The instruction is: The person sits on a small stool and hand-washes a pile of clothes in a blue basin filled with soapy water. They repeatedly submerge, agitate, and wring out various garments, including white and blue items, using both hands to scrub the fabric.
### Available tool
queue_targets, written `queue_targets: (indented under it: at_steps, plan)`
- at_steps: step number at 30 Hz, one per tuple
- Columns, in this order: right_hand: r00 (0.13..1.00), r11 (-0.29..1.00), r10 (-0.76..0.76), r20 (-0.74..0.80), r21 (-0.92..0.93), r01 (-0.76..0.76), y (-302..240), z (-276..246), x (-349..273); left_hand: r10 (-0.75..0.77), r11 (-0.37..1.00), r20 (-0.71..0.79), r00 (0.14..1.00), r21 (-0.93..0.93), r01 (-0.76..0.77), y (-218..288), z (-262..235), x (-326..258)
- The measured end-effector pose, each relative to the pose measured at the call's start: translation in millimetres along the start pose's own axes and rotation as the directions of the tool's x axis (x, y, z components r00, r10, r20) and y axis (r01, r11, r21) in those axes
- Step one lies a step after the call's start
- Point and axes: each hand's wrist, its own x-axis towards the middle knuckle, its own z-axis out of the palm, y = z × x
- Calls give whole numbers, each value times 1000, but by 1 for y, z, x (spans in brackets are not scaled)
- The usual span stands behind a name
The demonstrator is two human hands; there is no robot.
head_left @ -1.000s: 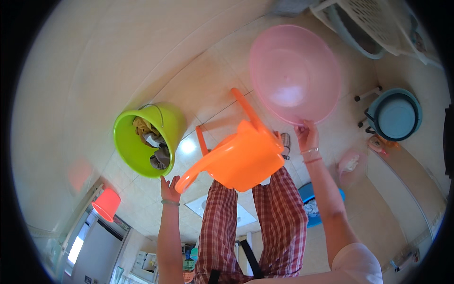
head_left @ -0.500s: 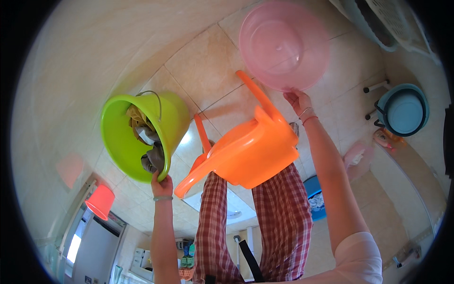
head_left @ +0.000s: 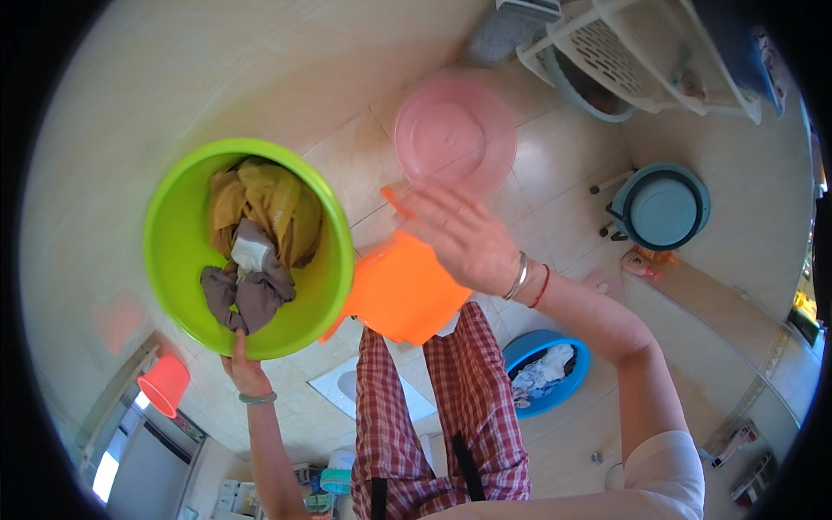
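On the left, a lime-green bucket [head_left: 178, 251] faces me with its mouth, tilted toward me. Inside lie mustard-yellow cloth [head_left: 290, 208], grey-brown cloth [head_left: 264, 299] and a small white piece [head_left: 250, 253]. My left hand [head_left: 247, 368] grips the bucket's near rim, a finger over the edge. Slightly blurred, my right hand [head_left: 459, 234] is stretched out flat with nothing in it. It passes above an orange plastic stool-like piece [head_left: 403, 295] in front of my legs and hides part of it. Beyond its fingertips stands a translucent pink basin [head_left: 407, 130] on the tiles.
A blue tub [head_left: 516, 347] with pale laundry stands right of my legs. Farther right are a stacked blue-grey bucket [head_left: 663, 212] and a bottle [head_left: 637, 263]. A white rack [head_left: 607, 56] occupies the far right corner. At left is a red bucket [head_left: 163, 386].
The green bucket has tipped further toward me, showing more cloth. My right hand has left the pink basin's rim and swung left over the orange piece. My left hand keeps its grip.
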Motion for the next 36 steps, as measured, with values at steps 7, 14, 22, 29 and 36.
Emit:
queue_targets:
  at_steps: [7, 14, 22, 29, 36]
  plan:
    - [930, 924, -290, 226, -188, 334, -66, -54, 43, 38, 998, 272, 962, -55, -24, 87, 53, -28]
    - [897, 834, -172, 408, -425, 353, -74, -176, 40, -234, 964, 607, 760, 47, 260, 83, 164, -54]
    - [374, 847, 178, 910, -335, 412, 3, -127, 46, -541, 775, 614, 575, 99, 624, -84, 185, -140]
    - [169, 920, 195, 966, -240, 310, 106, -1, 56, -654, 701, 533, 537, 161, 695, -147, 59, -166]
    - [-88, 918, 301, 950, -264, 295, 121, 66, 98, -635, 760, 392, 665, 164, 629, -156, 13, -149]
